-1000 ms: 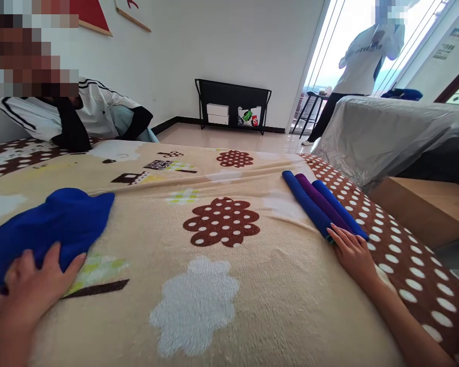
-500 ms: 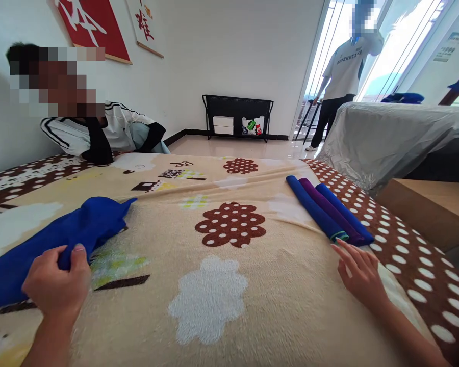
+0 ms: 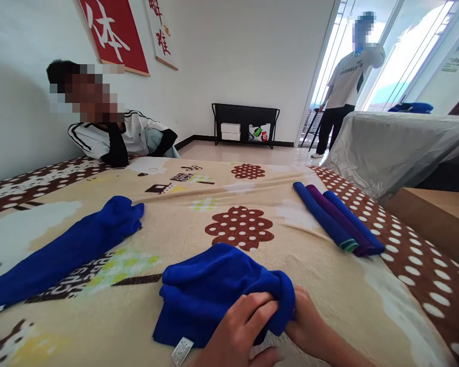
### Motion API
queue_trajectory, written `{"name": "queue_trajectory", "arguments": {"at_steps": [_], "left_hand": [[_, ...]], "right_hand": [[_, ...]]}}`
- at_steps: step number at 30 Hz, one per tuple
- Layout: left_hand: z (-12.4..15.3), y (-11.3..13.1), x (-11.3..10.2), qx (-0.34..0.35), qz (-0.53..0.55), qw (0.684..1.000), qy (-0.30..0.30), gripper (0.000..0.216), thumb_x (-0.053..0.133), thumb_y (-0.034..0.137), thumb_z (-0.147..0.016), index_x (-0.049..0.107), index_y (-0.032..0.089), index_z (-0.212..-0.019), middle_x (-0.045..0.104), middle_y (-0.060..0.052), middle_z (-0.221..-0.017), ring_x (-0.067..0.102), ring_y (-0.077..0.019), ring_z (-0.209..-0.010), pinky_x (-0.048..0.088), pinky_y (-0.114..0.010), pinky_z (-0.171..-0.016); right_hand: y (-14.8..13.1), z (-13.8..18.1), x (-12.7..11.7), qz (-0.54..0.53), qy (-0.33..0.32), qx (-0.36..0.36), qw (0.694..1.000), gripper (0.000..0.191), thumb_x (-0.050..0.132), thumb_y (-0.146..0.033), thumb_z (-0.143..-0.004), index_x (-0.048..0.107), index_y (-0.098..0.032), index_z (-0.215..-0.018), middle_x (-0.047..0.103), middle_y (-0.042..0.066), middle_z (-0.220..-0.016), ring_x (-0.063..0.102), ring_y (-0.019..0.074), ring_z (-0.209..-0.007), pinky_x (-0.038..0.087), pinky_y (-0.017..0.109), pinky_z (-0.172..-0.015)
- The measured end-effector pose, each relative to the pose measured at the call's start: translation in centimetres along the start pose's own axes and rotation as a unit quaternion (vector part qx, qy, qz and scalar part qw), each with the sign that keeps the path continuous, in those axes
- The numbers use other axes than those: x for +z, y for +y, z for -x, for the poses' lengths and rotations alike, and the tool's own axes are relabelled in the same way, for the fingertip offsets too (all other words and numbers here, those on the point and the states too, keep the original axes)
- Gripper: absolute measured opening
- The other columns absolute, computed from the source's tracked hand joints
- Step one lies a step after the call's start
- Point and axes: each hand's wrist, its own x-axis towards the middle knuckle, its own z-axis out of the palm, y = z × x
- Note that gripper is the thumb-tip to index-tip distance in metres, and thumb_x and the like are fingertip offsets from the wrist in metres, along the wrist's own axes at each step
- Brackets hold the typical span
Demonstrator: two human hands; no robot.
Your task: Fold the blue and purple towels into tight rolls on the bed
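Note:
A crumpled blue towel (image 3: 218, 290) with a white label lies on the patterned blanket (image 3: 222, 204) right in front of me. My left hand (image 3: 239, 331) rests on its near edge with fingers curled over the cloth. My right hand (image 3: 308, 321) grips the towel's right corner, fingers hidden under the fabric. Another blue towel (image 3: 65, 247) lies stretched out at the left. Three rolled towels (image 3: 338, 219), two blue and one purple, lie side by side at the right.
One person in a white jacket (image 3: 118, 137) leans on the far left edge of the bed. Another person (image 3: 344, 86) stands by the window. A covered sofa (image 3: 398, 142), a wooden surface (image 3: 439, 214) and a black rack (image 3: 247, 125) stand beyond.
Both hands came together at the near middle and took hold of a blue towel there. The right hand left the rolled towels. The camera tilted up a little.

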Motion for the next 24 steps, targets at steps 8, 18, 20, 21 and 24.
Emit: {"name": "queue_trajectory", "arguments": {"at_steps": [8,18,20,21,24], "left_hand": [[2.2,-1.7,-1.6,-0.089,0.133,0.986,0.036,0.026,0.054,0.008,-0.090,0.062,0.026,-0.107,0.070,-0.001,-0.090,0.067,-0.0137,-0.078,0.053,-0.020,-0.074],[2.1,-2.7,-0.8,-0.283,0.242,0.927,0.055,0.036,0.072,0.040,-0.084,0.049,0.019,-0.066,0.052,0.003,-0.065,0.049,-0.0113,-0.062,0.039,-0.022,-0.060],[2.0,-2.7,-0.6,-0.310,0.246,0.916,0.069,0.038,0.070,0.042,-0.085,0.047,0.019,-0.065,0.050,0.003,-0.066,0.047,-0.0115,-0.063,0.038,-0.023,-0.060],[1.9,-2.7,-0.4,-0.315,0.251,0.912,0.071,0.038,0.070,0.042,-0.086,0.047,0.019,-0.065,0.049,0.003,-0.065,0.046,-0.0113,-0.062,0.037,-0.023,-0.059],[1.4,-2.3,0.0,-0.290,0.263,0.918,0.062,0.044,0.072,0.044,-0.084,0.043,0.019,-0.062,0.047,0.003,-0.063,0.043,-0.0113,-0.061,0.036,-0.024,-0.058]], "right_hand": [[-1.8,0.0,-0.9,0.028,-0.059,-0.097,0.993,0.026,0.040,-0.019,-0.099,0.064,-0.022,-0.090,0.071,0.004,-0.085,0.068,0.0164,-0.088,0.053,0.027,-0.087],[-0.3,0.4,-1.1,0.082,0.096,-0.029,0.992,0.015,0.063,-0.031,-0.095,0.063,-0.022,-0.082,0.068,-0.003,-0.071,0.063,0.0107,-0.063,0.045,0.022,-0.062],[-0.6,0.7,-0.3,0.115,0.119,-0.054,0.985,0.017,0.067,-0.039,-0.092,0.064,-0.022,-0.088,0.070,-0.001,-0.075,0.066,0.0128,-0.066,0.047,0.024,-0.066],[-0.9,0.8,0.2,0.126,0.117,-0.068,0.983,0.022,0.069,-0.043,-0.090,0.064,-0.022,-0.091,0.071,0.000,-0.077,0.067,0.0144,-0.068,0.047,0.025,-0.066],[-1.9,0.7,1.9,0.149,0.107,-0.094,0.979,0.019,0.063,-0.040,-0.091,0.061,-0.021,-0.090,0.069,0.002,-0.077,0.066,0.0174,-0.070,0.046,0.028,-0.065]]}}
